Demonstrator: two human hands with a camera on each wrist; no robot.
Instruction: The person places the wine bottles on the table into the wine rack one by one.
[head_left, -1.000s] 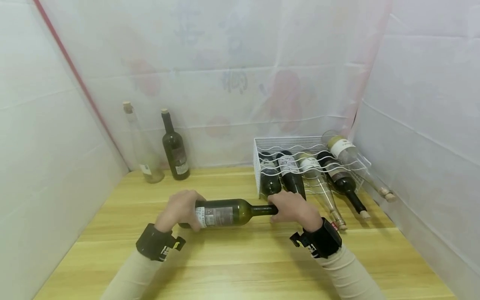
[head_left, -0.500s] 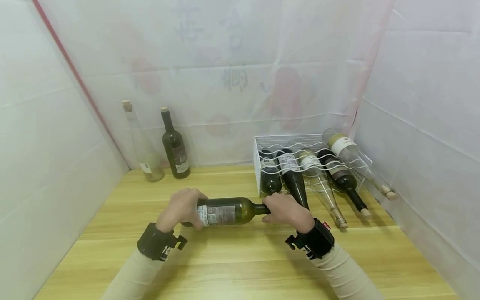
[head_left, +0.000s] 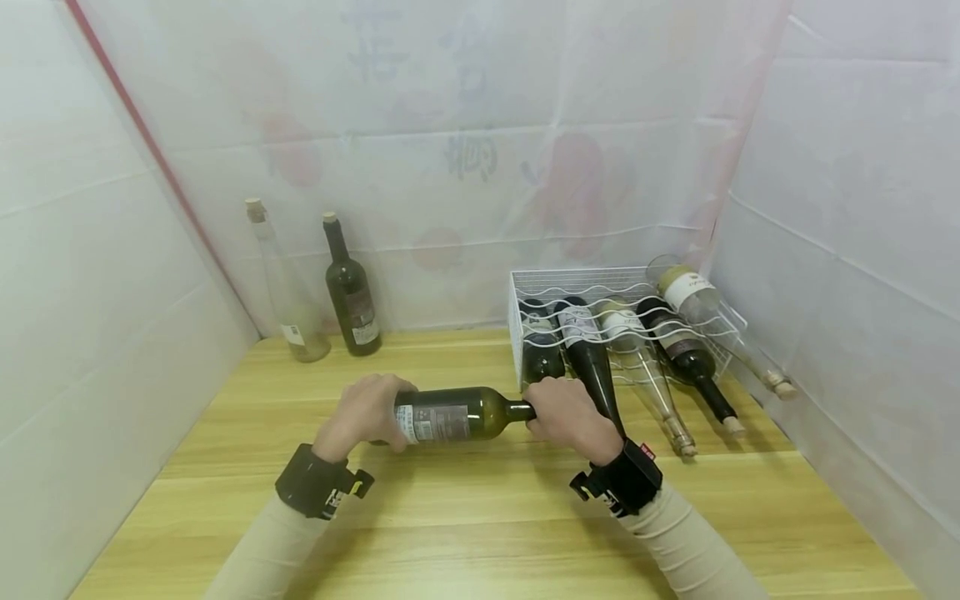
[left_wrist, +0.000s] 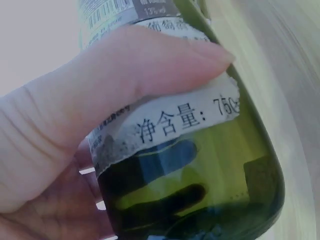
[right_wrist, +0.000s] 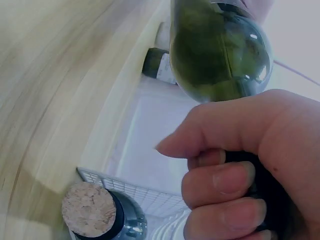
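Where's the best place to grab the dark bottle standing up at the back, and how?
Probably around the slim neck, just below the cork, coming from the right. The dark bottle stands upright, so its neck sticks up above the wider body, and the clear bottle is on its left.

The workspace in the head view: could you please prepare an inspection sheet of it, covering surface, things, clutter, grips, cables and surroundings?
Surface: table, pale wood grain.
Job's things: green bottle, held sideways, its mouth hidden; white wire rack, with five bottles lying in or on it, at the right; a clear bottle and a dark bottle, both corked, standing at the back left.
Clutter: nothing seen.
Grips: left grip holds the green bottle's body near the base; right grip is curled round its neck.
Cables: nothing seen; each wrist wears a black band.
Surroundings: whitish sheeting at back and both sides, with faint reddish patches on the back one.
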